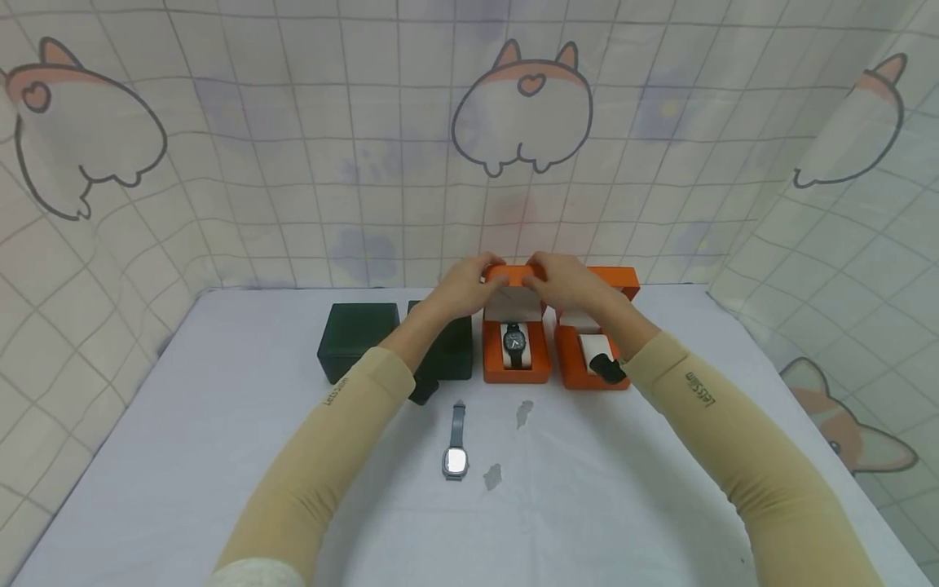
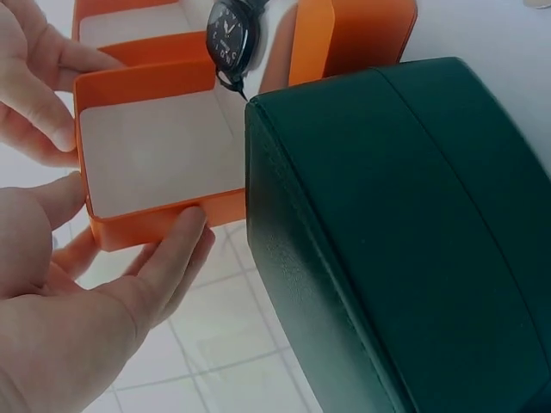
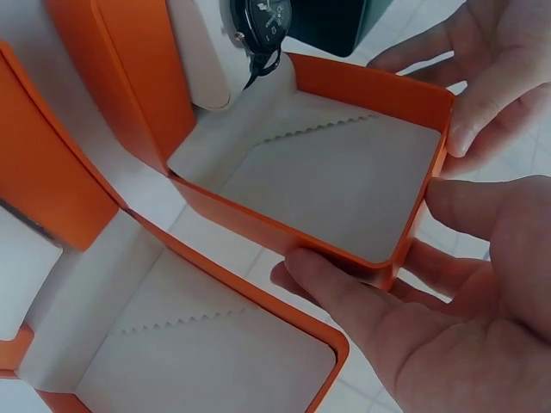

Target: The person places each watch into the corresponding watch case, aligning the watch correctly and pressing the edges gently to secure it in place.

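Note:
An orange watch box [image 1: 517, 376] stands with its lid [image 2: 146, 225] raised, showing a pale lining. Inside, a black wristwatch [image 1: 515, 341] is wrapped round a white cushion [image 3: 205, 69]. My left hand [image 1: 464, 287] holds the lid's left corner, thumb at the front edge and fingers along the side and behind. At the opposite corner my right hand [image 1: 568, 281] grips the same lid in a similar way. To the right is a second opened orange box [image 1: 575, 377] with a white cushion [image 1: 589, 346]; my right forearm partly covers it.
Left of the orange boxes stand two dark green boxes [image 1: 359, 326], one partly behind my left arm. A wristwatch with a grey-blue strap [image 1: 456, 461] lies on the white tablecloth [image 1: 587, 505]. Grey patches [image 1: 493, 477] mark the cloth. A patterned curtain [image 1: 293, 163] rises behind.

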### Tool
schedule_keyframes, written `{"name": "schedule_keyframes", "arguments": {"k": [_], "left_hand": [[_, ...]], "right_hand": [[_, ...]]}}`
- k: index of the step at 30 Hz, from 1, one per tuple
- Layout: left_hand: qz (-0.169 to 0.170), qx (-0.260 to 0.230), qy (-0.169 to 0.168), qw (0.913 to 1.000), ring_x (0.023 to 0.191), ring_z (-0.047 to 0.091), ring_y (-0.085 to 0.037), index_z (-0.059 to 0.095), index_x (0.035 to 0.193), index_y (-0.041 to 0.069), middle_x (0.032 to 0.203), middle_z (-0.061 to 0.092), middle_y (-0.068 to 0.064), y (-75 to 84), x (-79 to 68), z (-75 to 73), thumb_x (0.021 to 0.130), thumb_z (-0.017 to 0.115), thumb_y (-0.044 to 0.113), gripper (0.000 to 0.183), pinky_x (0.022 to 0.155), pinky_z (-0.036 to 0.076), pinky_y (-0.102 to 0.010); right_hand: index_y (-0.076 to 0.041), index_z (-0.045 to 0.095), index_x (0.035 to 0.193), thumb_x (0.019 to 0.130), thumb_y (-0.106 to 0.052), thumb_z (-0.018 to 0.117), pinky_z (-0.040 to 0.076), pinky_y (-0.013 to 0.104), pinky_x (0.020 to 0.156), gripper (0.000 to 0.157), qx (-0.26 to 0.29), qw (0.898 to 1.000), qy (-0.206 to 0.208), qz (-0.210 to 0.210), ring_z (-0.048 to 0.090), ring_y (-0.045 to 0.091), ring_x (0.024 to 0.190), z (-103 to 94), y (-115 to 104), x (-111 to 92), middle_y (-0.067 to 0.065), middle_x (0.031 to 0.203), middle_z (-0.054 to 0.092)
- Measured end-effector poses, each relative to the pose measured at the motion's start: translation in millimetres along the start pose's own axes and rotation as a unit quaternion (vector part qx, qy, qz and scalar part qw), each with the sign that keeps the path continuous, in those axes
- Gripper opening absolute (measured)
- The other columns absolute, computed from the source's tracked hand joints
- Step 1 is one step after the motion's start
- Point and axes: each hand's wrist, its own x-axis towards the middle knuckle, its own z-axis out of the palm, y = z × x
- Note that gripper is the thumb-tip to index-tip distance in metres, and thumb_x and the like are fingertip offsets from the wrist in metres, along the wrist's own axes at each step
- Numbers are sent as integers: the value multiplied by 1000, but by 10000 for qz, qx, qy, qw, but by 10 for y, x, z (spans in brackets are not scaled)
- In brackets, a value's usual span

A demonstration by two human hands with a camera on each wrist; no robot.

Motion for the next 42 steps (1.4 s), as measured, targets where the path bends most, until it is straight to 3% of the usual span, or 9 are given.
{"name": "schedule_keyframes", "arguments": {"k": [4,10,24,34,42], "left_hand": [[-70,-67,-113,9999,112,56,-27,54,144,9,132,60,-12,9,-9,-5,108,55,31,42,100,50,-43],[-111,-104,-186,9997,111,56,-28,56,140,10,131,60,-13,33,-38,-27,107,57,32,40,100,49,-47],[-89,-258,-391,9989,105,57,-27,56,145,14,132,59,-11,44,-68,-46,106,61,30,43,89,55,-37],[107,-104,-343,9993,114,55,-28,60,140,13,138,58,-11,41,-104,-46,105,62,27,38,99,52,-45],[86,-78,-368,9993,117,54,-28,60,138,13,137,59,-10,73,-145,-36,104,64,26,36,104,49,-49]], "right_hand": [[3,52,139,108,-26,53,52,41,77,43,25,10000,-9,70,60,29,90,12,-5,-15,16,109,64],[4,52,138,108,-24,53,53,44,83,41,-53,10000,6,-10,60,30,92,2,-33,-68,17,112,64],[5,51,138,109,-23,53,53,44,84,41,26,9993,264,-256,60,31,96,95,-1,-127,17,116,63],[-3,49,141,108,-29,54,53,37,71,42,555,9983,179,-91,60,30,87,134,14,-216,14,111,63],[-6,48,144,107,-31,56,55,42,79,45,463,9989,58,51,61,31,92,107,16,-260,15,119,64]]}}
